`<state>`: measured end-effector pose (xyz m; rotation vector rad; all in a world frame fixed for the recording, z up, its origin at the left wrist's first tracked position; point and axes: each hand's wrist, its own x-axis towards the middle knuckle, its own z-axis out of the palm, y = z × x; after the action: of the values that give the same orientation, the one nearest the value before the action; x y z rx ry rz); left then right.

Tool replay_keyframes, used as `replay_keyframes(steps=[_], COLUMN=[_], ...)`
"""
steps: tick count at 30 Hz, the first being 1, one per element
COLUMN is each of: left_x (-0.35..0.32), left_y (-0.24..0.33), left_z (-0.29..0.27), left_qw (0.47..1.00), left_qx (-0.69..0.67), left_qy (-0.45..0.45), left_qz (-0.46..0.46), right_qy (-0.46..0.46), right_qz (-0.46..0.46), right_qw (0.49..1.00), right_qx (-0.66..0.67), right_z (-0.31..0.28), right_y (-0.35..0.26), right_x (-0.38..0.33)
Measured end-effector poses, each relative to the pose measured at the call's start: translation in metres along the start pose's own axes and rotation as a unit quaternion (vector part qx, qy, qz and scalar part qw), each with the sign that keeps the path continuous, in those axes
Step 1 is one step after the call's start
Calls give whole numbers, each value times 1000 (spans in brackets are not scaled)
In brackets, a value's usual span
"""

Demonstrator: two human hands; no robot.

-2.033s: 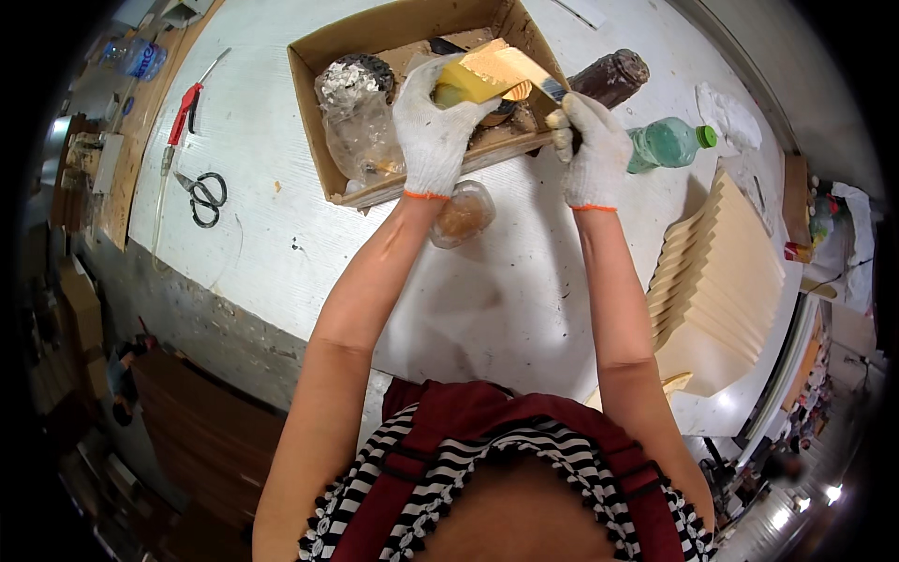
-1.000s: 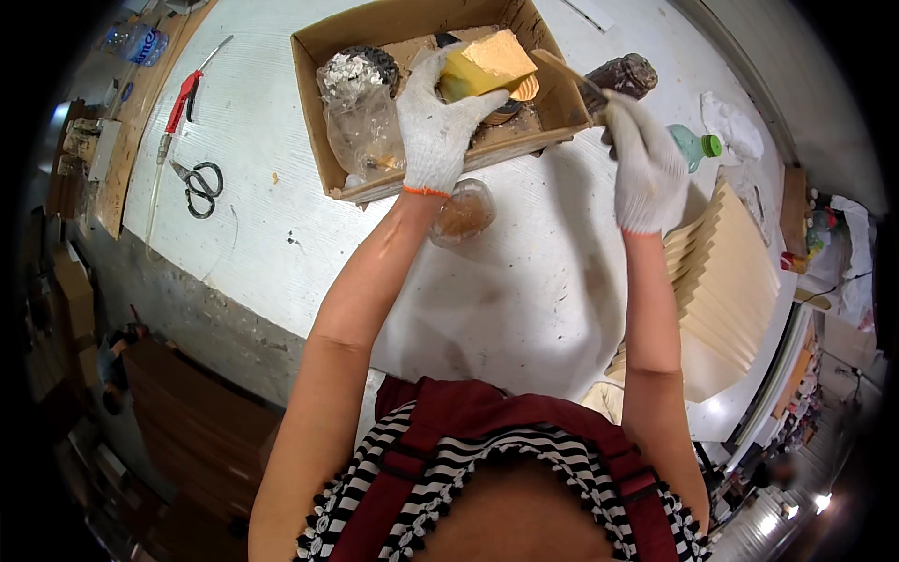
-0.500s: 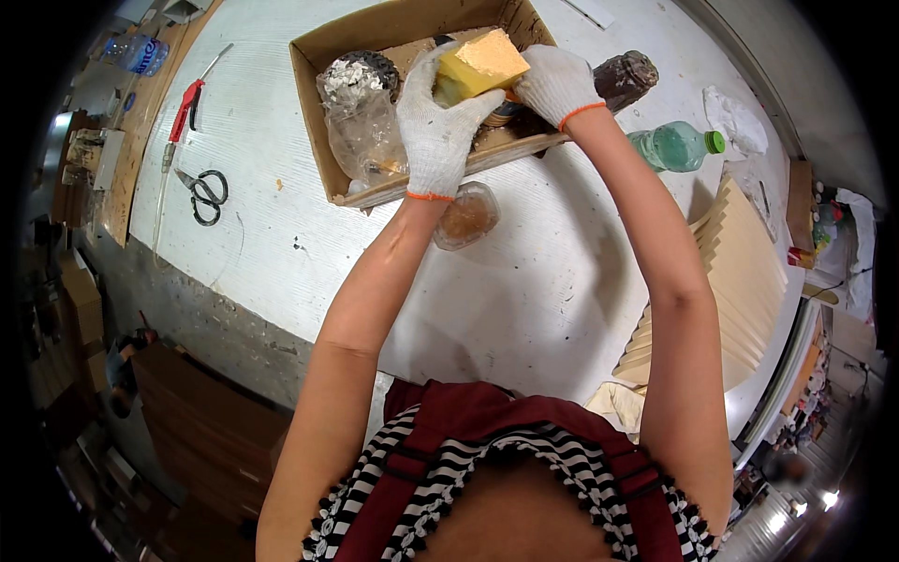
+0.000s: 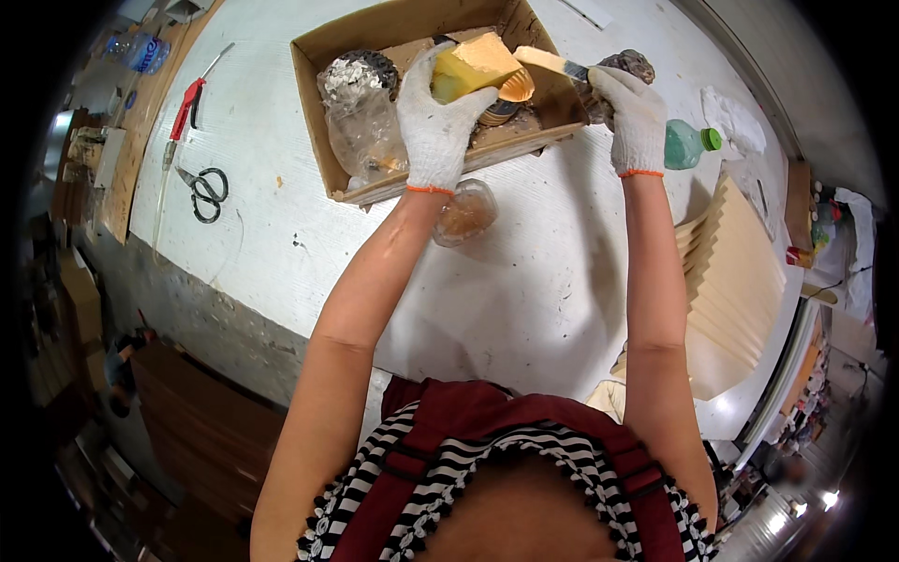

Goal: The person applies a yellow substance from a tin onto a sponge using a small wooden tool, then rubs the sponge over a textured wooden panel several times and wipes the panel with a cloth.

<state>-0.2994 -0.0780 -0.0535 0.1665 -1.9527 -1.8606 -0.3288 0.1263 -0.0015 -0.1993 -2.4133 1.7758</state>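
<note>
A white worktable (image 4: 487,318) takes up most of the view. Near its far side there stands an open cardboard box (image 4: 375,36), with a crumpled clear bag (image 4: 361,136) at the left inside it. On the right of the table lies a stack of cream wavy-edged panels (image 4: 740,300), and beyond it a green bottle (image 4: 684,147) lies on its side, just beside the right glove.

Both hands wear white knitted gloves. The left hand (image 4: 438,122) grips a yellow block (image 4: 479,60) above the box, with the thumb and the fingers set around its sides; its upper face carries a pale orange colour. The right hand (image 4: 629,110) holds a narrow flat tool (image 4: 552,64) near its dark end, and the pale end points at the block. Whether this tool is a brush or a spatula, I cannot tell exactly. Its tip is very close to the block's right edge; I cannot say if they touch.

In my judgement, the step in hand is working the tool on the block's upper face. The next move seems to call for a steady left grip and a light, flat contact of the tip.
</note>
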Motion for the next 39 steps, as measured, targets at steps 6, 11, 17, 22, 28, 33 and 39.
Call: replay_keyframes(steps=[6,11,17,22,28,33,39], left_x=[0,0,-3,-3,-5,-6,-4], left_y=[-3,4,13,10,10,8,10], left_z=[1,1,-1,-1,0,-1,-2], left_qw=[998,998,1000,997,991,996,994], left_qx=[46,57,13,74,128,78,105], left_qy=[10,-5,2,9,-3,4,-17], left_qz=[31,28,-26,9,46,43,23], right_qy=[63,8,-3,8,-42,-7,16], right_qz=[20,43,-63,-27,32,28,66], right_qw=[984,988,992,999,999,999,996], right_qx=[168,145,-107,-44,-6,17,59], right_z=[2,23,39,31,32,45,30], right_y=[-16,-18,-6,-2,-19,-9,4], right_x=[-12,-37,-48,-35,-57,-51,-30])
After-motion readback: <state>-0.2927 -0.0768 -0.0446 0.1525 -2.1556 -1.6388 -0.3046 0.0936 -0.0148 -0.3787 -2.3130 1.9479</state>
